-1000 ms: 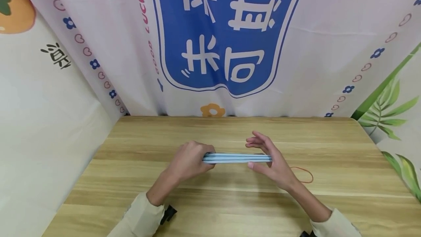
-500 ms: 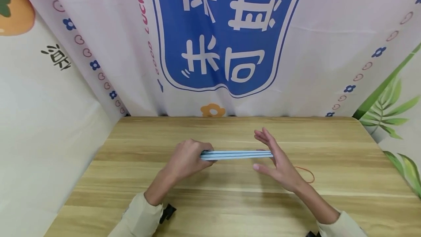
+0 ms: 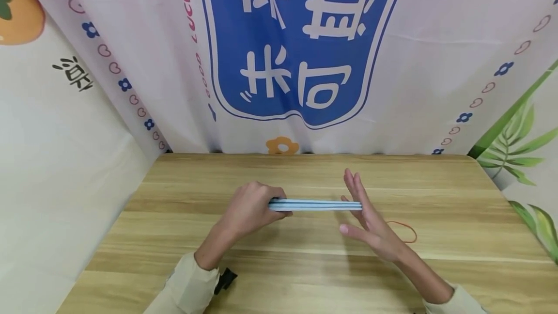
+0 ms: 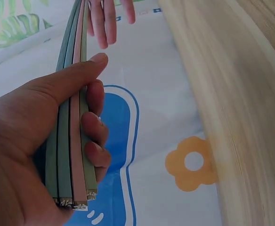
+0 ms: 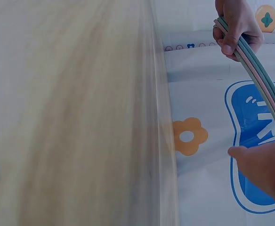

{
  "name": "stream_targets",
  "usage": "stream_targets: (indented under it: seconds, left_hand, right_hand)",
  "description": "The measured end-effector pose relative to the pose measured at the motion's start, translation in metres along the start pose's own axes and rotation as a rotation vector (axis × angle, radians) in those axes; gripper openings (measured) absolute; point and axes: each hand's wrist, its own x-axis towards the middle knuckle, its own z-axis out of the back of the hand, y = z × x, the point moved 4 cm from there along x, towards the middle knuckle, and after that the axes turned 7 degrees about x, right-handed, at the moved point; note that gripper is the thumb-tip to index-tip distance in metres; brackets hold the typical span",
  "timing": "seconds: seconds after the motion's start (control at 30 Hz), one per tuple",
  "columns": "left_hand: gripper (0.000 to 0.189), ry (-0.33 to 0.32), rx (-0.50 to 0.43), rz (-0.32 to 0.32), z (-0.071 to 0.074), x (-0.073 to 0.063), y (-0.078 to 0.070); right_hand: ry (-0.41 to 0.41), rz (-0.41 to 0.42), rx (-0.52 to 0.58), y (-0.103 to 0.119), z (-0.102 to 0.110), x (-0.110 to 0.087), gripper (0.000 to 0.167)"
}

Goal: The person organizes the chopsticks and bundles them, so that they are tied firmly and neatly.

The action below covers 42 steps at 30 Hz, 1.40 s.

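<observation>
A bundle of long, thin coloured sticks (image 3: 316, 205) is held level above the table. It looks pale blue in the head view; the left wrist view shows blue-green, pink and green sticks (image 4: 76, 150) with rough, pale, slightly uneven ends. My left hand (image 3: 250, 211) grips the bundle's left end, thumb on one side and curled fingers on the other. At the opposite end, my right hand (image 3: 370, 224) has its fingers straight and thumb apart, its palm side against the stick ends. Whether it presses on them, I cannot tell.
A thin red-orange loop (image 3: 405, 232), like a rubber band, lies on the wooden table (image 3: 305, 275) beside the right wrist. A printed white cloth (image 3: 436, 62) with a blue panel hangs behind the table's far edge.
My right hand's fingers have straightened and its thumb has moved off the bundle, so the palm now faces the stick ends. The left hand keeps its grip, nearly still.
</observation>
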Motion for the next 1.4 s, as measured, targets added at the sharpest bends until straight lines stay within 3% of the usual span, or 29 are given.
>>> stream_targets:
  seconds: [0.2, 0.47, 0.63, 0.83, 1.13, 1.4]
  left_hand:
    - [0.024, -0.015, -0.019, -0.003, 0.003, 0.0, 0.0]
    - [0.024, -0.031, -0.012, -0.018, 0.006, -0.001, -0.004]
    - [0.023, -0.039, -0.014, -0.027, 0.007, -0.001, -0.004]
    - [0.024, -0.022, 0.002, -0.034, 0.004, -0.001, -0.003]
    - [0.025, -0.003, 0.036, -0.031, 0.001, -0.002, -0.002]
    - [0.023, 0.02, -0.006, -0.033, -0.003, -0.002, 0.0]
  right_hand:
    - [0.004, 0.142, 0.168, 0.009, 0.001, 0.001, 0.112]
    - [0.022, 0.254, 0.236, 0.015, -0.004, 0.004, 0.11]
    - [0.043, 0.244, 0.239, 0.015, -0.003, 0.006, 0.109]
    - [0.009, 0.276, 0.198, 0.017, 0.0, 0.005, 0.105]
    - [0.016, 0.206, 0.158, 0.01, -0.007, 0.004, 0.106]
    - [0.017, 0.101, 0.088, 0.01, 0.011, -0.003, 0.097]
